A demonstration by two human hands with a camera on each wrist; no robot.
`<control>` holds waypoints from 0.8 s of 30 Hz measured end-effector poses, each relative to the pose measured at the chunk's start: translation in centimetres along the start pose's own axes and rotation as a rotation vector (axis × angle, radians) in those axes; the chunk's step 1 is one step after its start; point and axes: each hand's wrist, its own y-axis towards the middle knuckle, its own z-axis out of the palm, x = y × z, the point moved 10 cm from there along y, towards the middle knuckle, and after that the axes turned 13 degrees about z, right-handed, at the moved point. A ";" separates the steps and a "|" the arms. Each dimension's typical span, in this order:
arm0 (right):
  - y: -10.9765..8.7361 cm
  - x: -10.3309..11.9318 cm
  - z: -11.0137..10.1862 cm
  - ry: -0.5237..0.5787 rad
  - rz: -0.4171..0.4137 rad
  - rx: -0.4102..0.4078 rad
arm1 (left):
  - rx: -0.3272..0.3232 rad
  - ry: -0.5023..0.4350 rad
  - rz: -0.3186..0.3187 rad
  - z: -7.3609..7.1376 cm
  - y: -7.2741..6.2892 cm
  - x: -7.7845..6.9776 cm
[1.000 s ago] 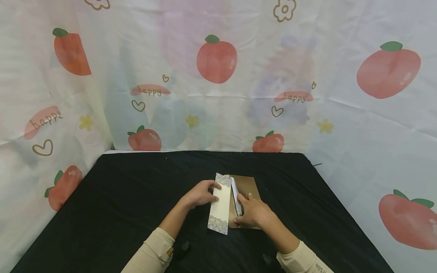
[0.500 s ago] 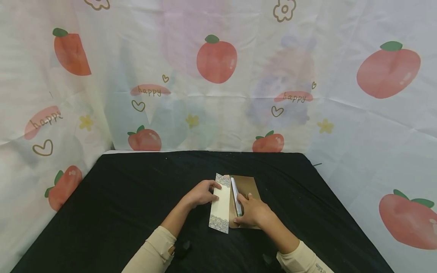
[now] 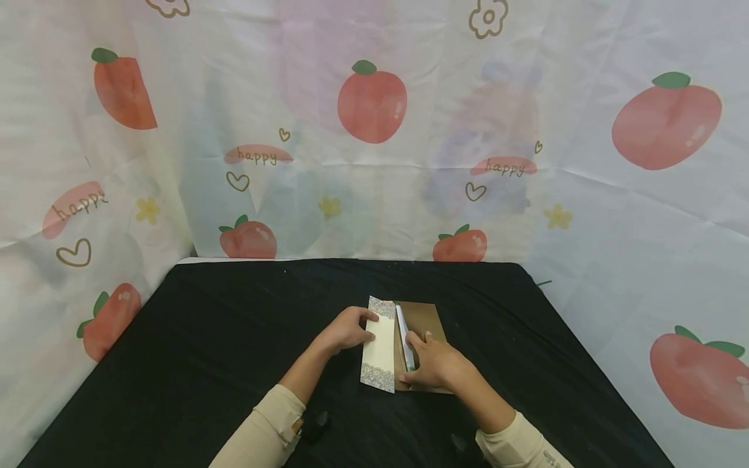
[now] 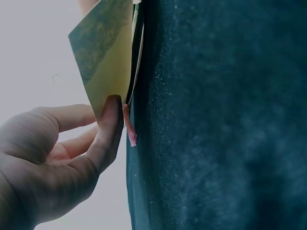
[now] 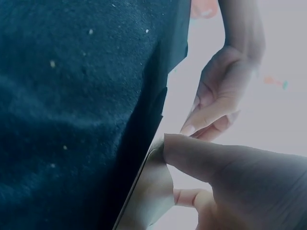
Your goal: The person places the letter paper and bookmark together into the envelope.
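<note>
A notebook with a brown cover (image 3: pixel 424 316) lies on the black cloth. Along its left side stands a cream flap (image 3: pixel 379 344) with grey lace print at both ends, tilted up. My left hand (image 3: pixel 346 330) pinches the flap's left edge between thumb and fingers; the left wrist view shows the flap (image 4: pixel 112 62) from its side, with a pink ribbon (image 4: pixel 129 125) hanging out beside it. My right hand (image 3: pixel 440 363) holds the notebook near a white strip of pages (image 3: pixel 403 328), thumb and fingers on either side. Its palm hides part of the brown cover.
Black cloth (image 3: pixel 234 338) covers the table, with its far edge (image 3: pixel 351 261) against a fruit-printed curtain (image 3: pixel 374 195). Two small dark objects lie near the front, one (image 3: pixel 318 424) by the left sleeve, the other (image 3: pixel 459 444) by the right.
The near end of the cream flap has shifted slightly away from me and to the right, along with small left-hand movement. My right hand has stayed nearly still.
</note>
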 end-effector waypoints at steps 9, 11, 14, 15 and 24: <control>-0.1 -0.1 0.0 0.028 -0.023 0.033 | 0.000 -0.042 -0.036 0.4 0.4 -0.1; 0.0 -0.1 0.0 0.027 -0.026 0.032 | 0.001 -0.059 -0.039 0.4 0.4 -0.1; 0.0 0.0 0.0 0.023 -0.033 0.028 | -0.002 -0.060 -0.033 0.5 0.4 -0.1; 0.0 0.0 -0.1 0.023 -0.036 0.024 | -0.002 -0.058 -0.031 0.5 0.5 -0.1; -0.1 0.0 0.0 0.022 -0.025 0.019 | -0.027 -0.097 -0.029 0.9 0.6 -0.2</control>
